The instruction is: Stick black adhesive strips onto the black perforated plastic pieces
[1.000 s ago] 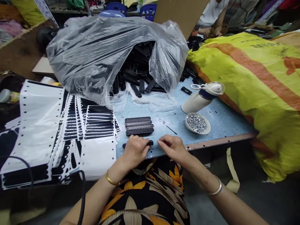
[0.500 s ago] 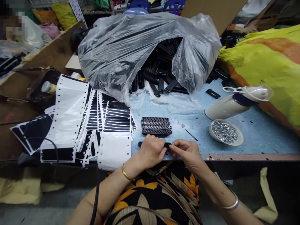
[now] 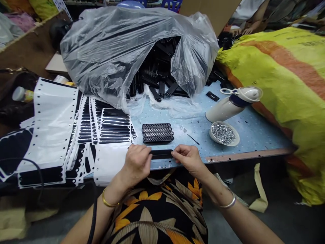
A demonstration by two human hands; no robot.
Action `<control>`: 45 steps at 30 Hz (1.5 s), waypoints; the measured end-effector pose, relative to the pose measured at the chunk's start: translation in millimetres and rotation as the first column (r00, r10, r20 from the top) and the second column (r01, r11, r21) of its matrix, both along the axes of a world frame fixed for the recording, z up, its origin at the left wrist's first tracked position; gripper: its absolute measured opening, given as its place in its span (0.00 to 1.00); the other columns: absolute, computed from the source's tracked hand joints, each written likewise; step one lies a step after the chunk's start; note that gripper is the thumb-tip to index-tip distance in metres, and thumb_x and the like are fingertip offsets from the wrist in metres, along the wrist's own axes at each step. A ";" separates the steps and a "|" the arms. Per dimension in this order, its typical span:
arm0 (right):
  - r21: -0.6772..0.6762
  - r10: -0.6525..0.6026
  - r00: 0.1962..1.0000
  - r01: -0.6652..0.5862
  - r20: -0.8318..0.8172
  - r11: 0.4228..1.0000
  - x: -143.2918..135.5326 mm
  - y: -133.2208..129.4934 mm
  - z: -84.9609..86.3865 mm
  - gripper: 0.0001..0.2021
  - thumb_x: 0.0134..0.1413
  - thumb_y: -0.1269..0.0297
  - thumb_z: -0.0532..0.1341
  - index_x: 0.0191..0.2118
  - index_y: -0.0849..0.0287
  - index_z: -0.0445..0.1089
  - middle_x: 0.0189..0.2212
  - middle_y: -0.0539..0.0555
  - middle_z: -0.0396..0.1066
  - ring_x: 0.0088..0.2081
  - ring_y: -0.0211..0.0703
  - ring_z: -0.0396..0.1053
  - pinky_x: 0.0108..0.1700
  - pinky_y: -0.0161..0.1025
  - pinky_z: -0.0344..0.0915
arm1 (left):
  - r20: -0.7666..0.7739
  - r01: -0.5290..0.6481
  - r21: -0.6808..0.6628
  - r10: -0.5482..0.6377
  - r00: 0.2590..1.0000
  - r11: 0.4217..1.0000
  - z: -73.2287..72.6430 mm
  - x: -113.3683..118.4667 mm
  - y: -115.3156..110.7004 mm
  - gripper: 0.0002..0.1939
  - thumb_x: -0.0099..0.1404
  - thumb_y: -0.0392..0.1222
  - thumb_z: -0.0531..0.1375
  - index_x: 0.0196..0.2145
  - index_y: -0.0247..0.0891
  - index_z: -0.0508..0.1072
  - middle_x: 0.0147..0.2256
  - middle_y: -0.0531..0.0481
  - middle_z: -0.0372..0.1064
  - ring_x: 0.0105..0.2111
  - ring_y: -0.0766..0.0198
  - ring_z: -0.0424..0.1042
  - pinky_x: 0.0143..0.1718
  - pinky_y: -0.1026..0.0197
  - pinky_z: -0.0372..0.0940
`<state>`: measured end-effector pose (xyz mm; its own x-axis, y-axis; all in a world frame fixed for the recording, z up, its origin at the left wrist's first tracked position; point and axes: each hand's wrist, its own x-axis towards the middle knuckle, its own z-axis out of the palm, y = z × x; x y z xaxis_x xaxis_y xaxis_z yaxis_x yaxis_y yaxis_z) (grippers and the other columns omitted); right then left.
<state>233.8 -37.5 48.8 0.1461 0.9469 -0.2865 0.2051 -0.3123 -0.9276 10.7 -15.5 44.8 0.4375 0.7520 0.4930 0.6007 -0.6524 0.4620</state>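
Observation:
Between my two hands, at the table's front edge, lies a long, narrow black plastic piece (image 3: 161, 154) with a smooth top. My left hand (image 3: 137, 161) is closed around its left end and hides that part. My right hand (image 3: 187, 156) pinches the right end between thumb and fingertips. Just behind them several black pieces with a perforated lattice surface (image 3: 157, 133) lie side by side. To the left are white sheets (image 3: 114, 126) bearing rows of glossy black strips, partly stacked under one another.
A big clear plastic bag (image 3: 106, 51) spills black parts at the back. On the right stand a bowl of small shiny pieces (image 3: 224, 133) and a tilted pale bottle (image 3: 223, 109). A thin dark stick (image 3: 193, 139) lies nearer. A yellow sack (image 3: 279, 67) bounds the right side.
My left hand has slid left along the black piece, baring its middle. My right hand still pinches the right end. The view has shifted, moving the table's contents left in the picture.

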 end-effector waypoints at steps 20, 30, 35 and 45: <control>-0.016 0.005 1.000 -0.005 -0.001 1.000 -3.6 -1.0 4.4 0.13 0.38 0.57 0.67 0.16 0.59 0.68 0.13 0.49 0.65 0.14 0.34 0.60 0.18 0.33 0.58 | 0.083 -0.127 -0.418 0.177 0.981 0.899 -19.9 -14.1 1.9 0.13 0.66 0.42 0.56 0.29 0.39 0.79 0.23 0.52 0.76 0.22 0.66 0.72 0.26 0.66 0.61; -0.113 0.023 0.997 -0.013 0.080 0.994 -3.3 6.9 5.1 0.09 0.35 0.61 0.63 0.14 0.57 0.65 0.10 0.47 0.61 0.14 0.34 0.59 0.17 0.33 0.58 | 0.118 -0.075 -0.416 0.136 0.984 0.906 -19.1 -15.6 1.6 0.14 0.68 0.42 0.56 0.30 0.39 0.79 0.25 0.51 0.77 0.24 0.65 0.73 0.28 0.66 0.63; -0.173 0.019 0.999 -0.012 0.041 0.985 -3.0 9.2 7.2 0.09 0.33 0.62 0.64 0.14 0.58 0.66 0.10 0.47 0.62 0.14 0.33 0.58 0.16 0.32 0.58 | 0.123 -0.070 -0.412 0.132 0.984 0.909 -19.3 -15.9 1.8 0.14 0.68 0.42 0.56 0.30 0.39 0.79 0.26 0.50 0.78 0.25 0.65 0.74 0.29 0.65 0.64; -0.252 0.018 0.998 -0.033 -0.059 0.967 5.1 8.1 6.6 0.12 0.33 0.60 0.69 0.15 0.60 0.68 0.12 0.49 0.67 0.14 0.36 0.64 0.17 0.32 0.60 | 0.099 -0.073 -0.428 0.127 0.987 0.901 -23.1 -16.7 2.6 0.14 0.68 0.42 0.56 0.31 0.41 0.80 0.28 0.49 0.79 0.27 0.63 0.76 0.31 0.64 0.66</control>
